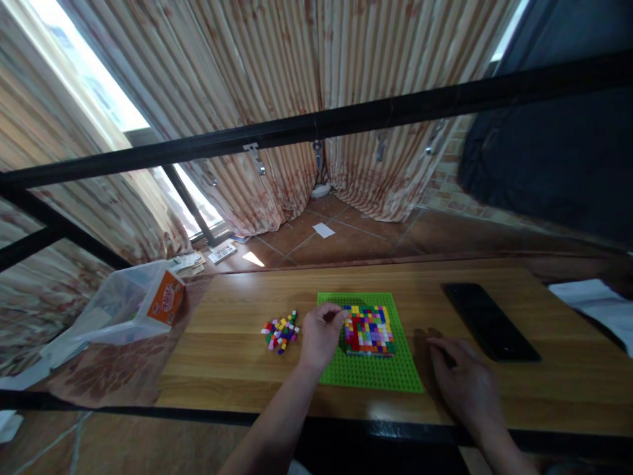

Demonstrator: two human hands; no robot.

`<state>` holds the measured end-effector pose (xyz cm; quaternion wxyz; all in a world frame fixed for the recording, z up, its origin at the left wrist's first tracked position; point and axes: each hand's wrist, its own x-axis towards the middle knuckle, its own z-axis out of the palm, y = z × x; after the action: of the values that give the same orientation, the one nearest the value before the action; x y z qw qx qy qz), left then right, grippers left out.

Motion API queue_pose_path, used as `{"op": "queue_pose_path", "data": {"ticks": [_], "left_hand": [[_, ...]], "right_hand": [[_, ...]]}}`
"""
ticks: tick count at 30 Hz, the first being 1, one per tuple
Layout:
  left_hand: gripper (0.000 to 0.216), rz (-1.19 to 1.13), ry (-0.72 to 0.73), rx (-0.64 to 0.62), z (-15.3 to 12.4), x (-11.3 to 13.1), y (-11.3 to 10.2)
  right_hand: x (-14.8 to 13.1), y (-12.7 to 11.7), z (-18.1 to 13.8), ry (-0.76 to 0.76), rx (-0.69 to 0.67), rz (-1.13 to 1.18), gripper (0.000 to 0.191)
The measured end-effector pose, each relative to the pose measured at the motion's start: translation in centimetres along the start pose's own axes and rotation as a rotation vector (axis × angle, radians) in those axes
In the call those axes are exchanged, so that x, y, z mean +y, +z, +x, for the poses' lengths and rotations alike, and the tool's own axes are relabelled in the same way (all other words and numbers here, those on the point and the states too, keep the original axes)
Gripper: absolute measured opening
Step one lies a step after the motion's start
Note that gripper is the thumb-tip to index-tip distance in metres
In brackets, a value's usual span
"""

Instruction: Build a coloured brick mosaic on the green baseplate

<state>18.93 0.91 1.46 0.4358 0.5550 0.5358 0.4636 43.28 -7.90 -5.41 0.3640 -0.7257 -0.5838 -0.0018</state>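
My left hand [319, 335] is over the left part of a green studded baseplate [368, 377]. Its thumb and forefinger are pinched together at the left edge of a multicoloured layer of small building bricks [368, 330] on the plate. Whatever is between those fingertips is too small or hidden to make out. On the wooden table to the left lies a loose pile of small coloured bricks [281, 332]. My right hand [467, 382] rests on the table right of the baseplate, fingers loosely bent and a gap by the thumb, holding nothing visible.
A black phone-like slab [489, 322] lies on the table [222, 369] beyond my right hand. A clear plastic box [123, 307] with an orange label stands left of the table. A black metal rail [297, 132] crosses in front of the curtains. White paper [596, 303] is at the right.
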Motion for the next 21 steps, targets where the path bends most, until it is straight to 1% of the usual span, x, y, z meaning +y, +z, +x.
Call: {"op": "queue_pose_path", "data": {"ticks": [3, 5, 7, 9, 10, 12, 14, 21], "left_hand": [[0.011, -0.059, -0.026, 0.004, 0.4, -0.2, 0.2], [0.011, -0.136, -0.052, 0.0, 0.6, -0.5, 0.3], [0.021, -0.228, -0.088, -0.018, 0.8, -0.8, 0.3], [0.031, -0.294, -0.12, -0.06, 0.9, -1.0, 0.1], [0.032, -0.314, -0.136, -0.089, 0.9, -1.0, 0.1], [0.03, -0.339, -0.167, -0.156, 0.9, -1.1, 0.0], [0.028, -0.356, -0.189, -0.195, 1.0, -1.3, 0.0], [0.023, -0.364, -0.189, -0.163, 1.2, -1.6, 0.5]], "right_hand": [[-0.2, -0.1, 0.0, 0.017, 0.003, -0.001, 0.037], [-0.3, -0.1, 0.1, 0.025, -0.001, -0.004, 0.037], [-0.3, -0.1, 0.1, 0.022, -0.007, -0.004, 0.038], [-0.2, -0.1, 0.0, 0.02, -0.003, -0.003, 0.038], [-0.2, -0.1, 0.0, 0.018, 0.0, -0.001, 0.039], [-0.2, -0.1, 0.0, 0.021, 0.003, -0.006, 0.039], [-0.2, -0.1, 0.0, 0.018, -0.008, -0.009, 0.038], [-0.2, -0.2, 0.0, -0.01, 0.005, -0.022, 0.039]]}}
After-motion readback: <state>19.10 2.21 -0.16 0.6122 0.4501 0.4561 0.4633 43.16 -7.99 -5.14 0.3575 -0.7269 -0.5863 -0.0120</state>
